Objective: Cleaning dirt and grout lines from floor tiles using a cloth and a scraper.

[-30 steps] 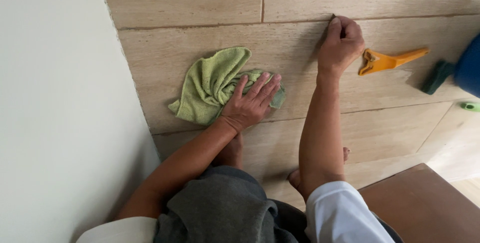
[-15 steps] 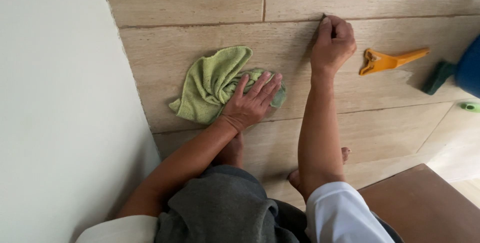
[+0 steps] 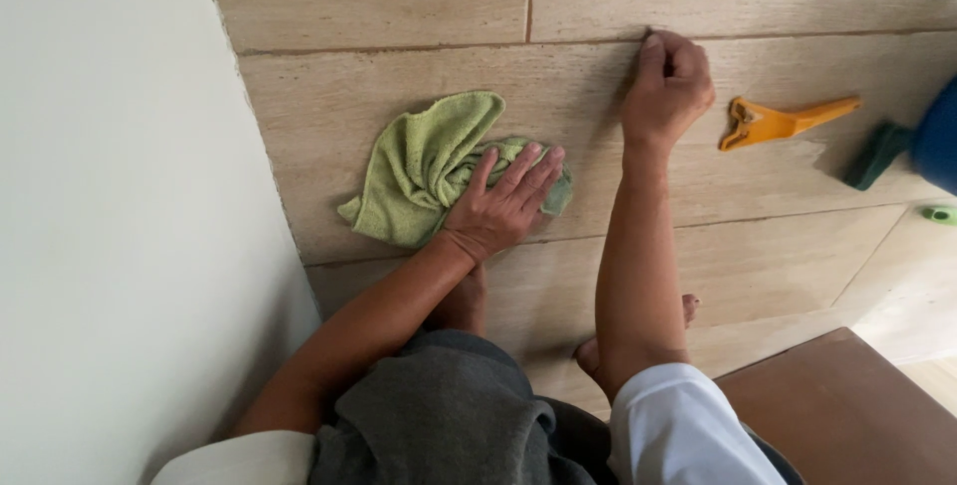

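My left hand (image 3: 501,204) lies flat, fingers spread, on a crumpled green cloth (image 3: 424,167) that rests on a beige floor tile (image 3: 558,96). My right hand (image 3: 666,88) is curled, its fingertip pressed onto the grout line (image 3: 399,46) between two tiles; whether it pinches a small tool there is hidden by the fingers. An orange plastic scraper (image 3: 781,121) lies on the tile to the right of that hand, not touched.
A white wall (image 3: 110,216) runs along the left. A dark green object (image 3: 877,154), a blue rounded thing (image 3: 937,136) and a small green cap (image 3: 939,214) sit at the right edge. A brown surface (image 3: 847,405) is at lower right. My bare feet (image 3: 588,350) show below.
My right hand has slid left along the grout line, away from the orange scraper. My left hand and the cloth have stayed put.
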